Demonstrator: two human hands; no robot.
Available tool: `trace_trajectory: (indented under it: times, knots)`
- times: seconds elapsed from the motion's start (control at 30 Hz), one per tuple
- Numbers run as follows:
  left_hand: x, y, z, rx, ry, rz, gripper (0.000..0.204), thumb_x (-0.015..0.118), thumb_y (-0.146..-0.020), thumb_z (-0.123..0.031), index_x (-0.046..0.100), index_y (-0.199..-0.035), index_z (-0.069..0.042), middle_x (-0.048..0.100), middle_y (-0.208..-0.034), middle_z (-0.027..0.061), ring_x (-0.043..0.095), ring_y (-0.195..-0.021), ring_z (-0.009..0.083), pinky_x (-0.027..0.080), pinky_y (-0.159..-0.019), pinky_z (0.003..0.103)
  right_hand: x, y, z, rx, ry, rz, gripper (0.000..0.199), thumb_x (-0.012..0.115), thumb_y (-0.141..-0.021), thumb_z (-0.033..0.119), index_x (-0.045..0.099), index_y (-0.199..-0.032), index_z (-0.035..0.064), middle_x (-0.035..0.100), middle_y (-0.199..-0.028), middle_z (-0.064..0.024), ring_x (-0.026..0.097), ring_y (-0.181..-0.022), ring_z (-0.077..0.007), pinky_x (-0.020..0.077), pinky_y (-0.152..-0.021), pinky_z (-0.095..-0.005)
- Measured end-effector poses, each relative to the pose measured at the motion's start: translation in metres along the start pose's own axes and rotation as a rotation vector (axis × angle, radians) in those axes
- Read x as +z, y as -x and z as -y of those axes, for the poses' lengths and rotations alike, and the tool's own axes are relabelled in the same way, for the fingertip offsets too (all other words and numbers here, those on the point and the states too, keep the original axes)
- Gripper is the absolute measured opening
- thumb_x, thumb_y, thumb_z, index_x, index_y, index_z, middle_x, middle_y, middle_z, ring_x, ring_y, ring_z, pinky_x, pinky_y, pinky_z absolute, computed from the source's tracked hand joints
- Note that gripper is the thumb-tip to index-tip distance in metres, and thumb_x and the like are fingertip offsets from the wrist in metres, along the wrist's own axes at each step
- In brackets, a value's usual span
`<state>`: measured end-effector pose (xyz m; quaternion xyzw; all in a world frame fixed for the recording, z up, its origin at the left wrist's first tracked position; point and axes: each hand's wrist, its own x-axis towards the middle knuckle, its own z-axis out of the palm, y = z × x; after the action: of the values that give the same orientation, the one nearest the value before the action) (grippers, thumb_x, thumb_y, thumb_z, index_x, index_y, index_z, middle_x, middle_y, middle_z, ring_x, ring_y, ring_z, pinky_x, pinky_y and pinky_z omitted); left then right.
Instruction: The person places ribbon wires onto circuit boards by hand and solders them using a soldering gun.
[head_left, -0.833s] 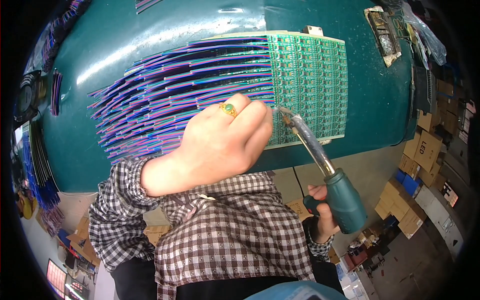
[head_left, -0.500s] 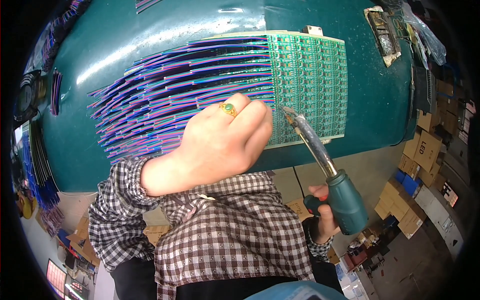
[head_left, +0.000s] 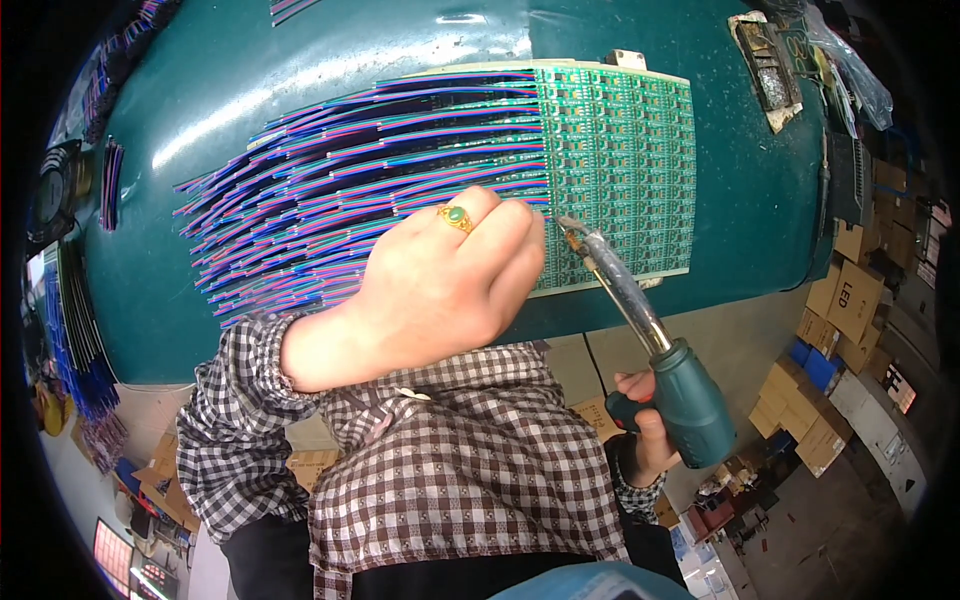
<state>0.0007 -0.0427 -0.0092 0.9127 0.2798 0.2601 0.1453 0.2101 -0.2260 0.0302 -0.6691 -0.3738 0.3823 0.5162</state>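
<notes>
A green circuit board panel (head_left: 625, 170) lies on the table, with rows of ribbon wires (head_left: 300, 190) in blue, red, green and black running left from it. My left hand (head_left: 440, 265), with a green-stoned ring, rests knuckles up over the lower wires at the panel. Its fingers are curled closed; the fingertips and whatever they pinch are hidden. My right hand (head_left: 650, 425) grips a green-handled soldering gun (head_left: 692, 405) below the table's front edge. The gun's metal barrel slants up and left, its tip at the panel's wired edge, just right of my left fingers.
A green mat (head_left: 390, 55) covers the table. A dirty metal holder (head_left: 768, 75) and a clear plastic bag (head_left: 850, 75) lie at the far right. A small fan (head_left: 55, 190) and a wire bundle (head_left: 112, 185) are at the left. Cardboard boxes (head_left: 848, 300) stand on the right.
The soldering gun's tip has shifted slightly left, closer to my left fingers. My left hand and the panel have barely moved.
</notes>
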Motion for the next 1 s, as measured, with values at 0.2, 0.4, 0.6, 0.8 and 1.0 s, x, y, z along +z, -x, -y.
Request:
trace_trajectory:
  times: [0.2,0.4,0.6,0.8,1.0]
  knots:
    - [0.001,0.0,0.0,0.004,0.0,0.008,0.035,0.066,-0.065,-0.003,0.067,-0.099,0.005,0.06,-0.092,0.0105,0.061,-0.076,0.0214,0.051,-0.062,0.03,0.0,0.0,0.0,0.017,-0.007,0.012,0.056,0.088,-0.073,0.024,0.06,-0.107,-0.0104,0.069,-0.083,-0.0144,0.069,-0.079,-0.0238,0.0598,-0.079,-0.0408]
    - [-0.001,0.0,-0.001,-0.005,-0.008,0.008,0.035,0.066,-0.066,-0.004,0.067,-0.099,0.005,0.06,-0.092,0.0105,0.062,-0.076,0.0215,0.051,-0.062,0.03,-0.001,-0.001,0.001,0.031,0.027,0.034,0.056,0.089,-0.072,0.025,0.061,-0.106,-0.0099,0.069,-0.083,-0.0141,0.069,-0.079,-0.0237,0.0593,-0.079,-0.0402]
    - [-0.002,0.0,-0.002,0.001,-0.02,0.02,0.035,0.066,-0.066,-0.004,0.067,-0.1,0.005,0.06,-0.092,0.0107,0.062,-0.077,0.0216,0.052,-0.063,0.03,-0.002,0.001,-0.002,0.012,0.05,0.024,0.056,0.09,-0.071,0.025,0.061,-0.105,-0.01,0.069,-0.081,-0.0141,0.07,-0.079,-0.0241,0.0588,-0.077,-0.0386]
    - [0.0,0.0,-0.001,0.001,-0.01,0.022,0.035,0.066,-0.066,-0.004,0.067,-0.1,0.006,0.06,-0.092,0.0109,0.062,-0.077,0.0217,0.052,-0.063,0.03,0.0,0.002,-0.001,-0.009,-0.008,-0.043,0.063,0.09,-0.071,0.027,0.058,-0.109,-0.0116,0.069,-0.08,-0.015,0.07,-0.077,-0.0258,0.0593,-0.077,-0.0398]
    - [0.001,0.0,-0.002,0.01,-0.02,0.003,0.036,0.065,-0.066,-0.004,0.067,-0.1,0.006,0.06,-0.092,0.011,0.062,-0.077,0.0215,0.052,-0.063,0.03,0.004,0.008,0.001,-0.004,0.005,-0.14,0.067,0.089,-0.072,0.028,0.056,-0.113,-0.0122,0.071,-0.087,-0.0186,0.072,-0.084,-0.0275,0.0595,-0.077,-0.039]
